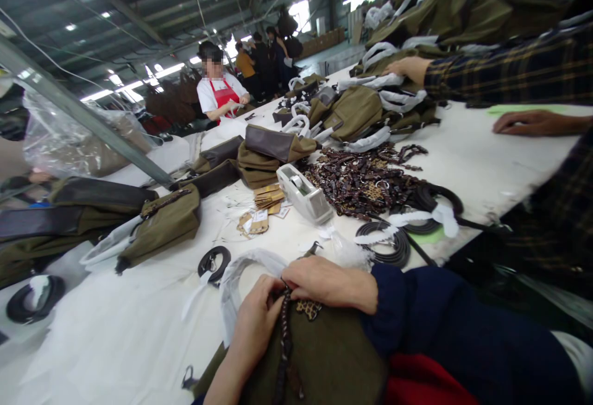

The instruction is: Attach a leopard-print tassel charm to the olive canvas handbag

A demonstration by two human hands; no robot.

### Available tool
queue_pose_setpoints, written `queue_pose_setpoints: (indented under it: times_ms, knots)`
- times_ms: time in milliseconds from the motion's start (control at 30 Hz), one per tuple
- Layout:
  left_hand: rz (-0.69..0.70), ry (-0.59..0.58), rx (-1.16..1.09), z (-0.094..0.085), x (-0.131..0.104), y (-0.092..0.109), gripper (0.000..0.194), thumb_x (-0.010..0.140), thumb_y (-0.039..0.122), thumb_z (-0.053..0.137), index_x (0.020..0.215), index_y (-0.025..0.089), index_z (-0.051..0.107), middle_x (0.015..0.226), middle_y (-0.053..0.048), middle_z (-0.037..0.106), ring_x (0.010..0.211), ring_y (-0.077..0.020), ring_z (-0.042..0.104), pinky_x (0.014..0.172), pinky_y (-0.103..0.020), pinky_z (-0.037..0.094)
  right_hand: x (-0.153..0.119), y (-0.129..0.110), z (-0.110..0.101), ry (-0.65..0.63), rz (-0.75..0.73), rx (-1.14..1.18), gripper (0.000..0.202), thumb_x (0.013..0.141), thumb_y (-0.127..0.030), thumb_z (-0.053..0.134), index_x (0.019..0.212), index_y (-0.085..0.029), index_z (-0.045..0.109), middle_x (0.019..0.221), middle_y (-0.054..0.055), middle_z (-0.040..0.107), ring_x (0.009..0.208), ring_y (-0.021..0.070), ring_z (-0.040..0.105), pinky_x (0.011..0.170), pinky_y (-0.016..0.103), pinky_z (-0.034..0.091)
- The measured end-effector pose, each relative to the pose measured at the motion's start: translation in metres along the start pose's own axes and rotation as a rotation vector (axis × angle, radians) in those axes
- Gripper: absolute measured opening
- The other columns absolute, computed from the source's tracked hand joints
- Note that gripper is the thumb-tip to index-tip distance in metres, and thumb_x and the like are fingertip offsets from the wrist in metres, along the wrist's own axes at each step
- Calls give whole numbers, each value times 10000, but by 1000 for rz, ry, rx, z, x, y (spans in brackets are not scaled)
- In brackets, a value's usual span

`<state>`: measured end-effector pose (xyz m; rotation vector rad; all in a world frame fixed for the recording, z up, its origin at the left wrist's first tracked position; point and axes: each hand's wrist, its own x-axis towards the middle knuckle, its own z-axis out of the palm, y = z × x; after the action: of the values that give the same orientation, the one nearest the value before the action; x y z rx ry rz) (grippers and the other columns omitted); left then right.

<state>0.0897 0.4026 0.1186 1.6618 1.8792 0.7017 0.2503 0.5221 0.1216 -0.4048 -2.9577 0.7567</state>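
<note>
An olive-green bag point(333, 355) lies in front of me, its handle point(234, 275) wrapped in white padding. At the bag's top edge my left hand point(262, 315) pinches the upper end of a dark braided bag charm point(286, 331). My right hand point(319, 278) is closed at the same spot, its fingertips meeting the left hand's over the charm's end. A leopard-print tag point(308, 309) hangs just under the right hand. The exact fastening between the fingertips is hidden. The braided strand runs down over the bag's front.
A tape dispenser point(306, 195) stands beyond my hands, near a heap of braided charms point(365, 176) and card tags point(267, 198). Coiled black straps point(384, 244) lie to the right. Olive bags point(162, 223) sit left. A co-worker's plaid sleeve point(509, 71) reaches in from the right.
</note>
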Motion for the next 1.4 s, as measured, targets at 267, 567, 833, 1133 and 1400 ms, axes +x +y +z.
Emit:
queue_pose_setpoints:
  times_ms: [267,567,833,1133,1400]
  knots:
    - [-15,19,-13,5,2,-5,109,870,267,534,790,212,582,772,-4,599,753,-196,550,690,-294,395,5,-5,-8,-46,50,-2,191,882,-335,668,965,-163,651,901,65,679,821,203,620,647,263,368]
    - [26,17,-46,3,-5,3,87,876,253,560,917,228,633,847,-13,611,756,-188,543,686,-294,401,0,-1,-8,-33,40,92,143,866,-285,670,925,-155,656,871,50,653,763,168,550,635,249,342]
    - [-113,81,37,12,-3,-2,76,823,192,537,876,217,586,785,14,562,686,-169,497,650,-283,356,-5,-3,-5,20,34,121,40,901,-165,592,922,-151,624,917,54,630,815,165,544,710,249,383]
    - [-96,89,29,15,-1,-7,65,852,197,530,794,210,555,734,16,557,688,-173,510,639,-279,351,3,0,8,79,46,63,22,926,-184,575,932,-172,591,889,35,606,783,168,548,654,262,355]
    - [-169,137,-286,19,-35,19,186,923,350,547,1017,221,642,817,-5,641,696,-162,561,642,-270,444,-15,0,6,151,-6,190,47,930,-134,564,902,-170,573,923,20,569,817,133,528,701,223,394]
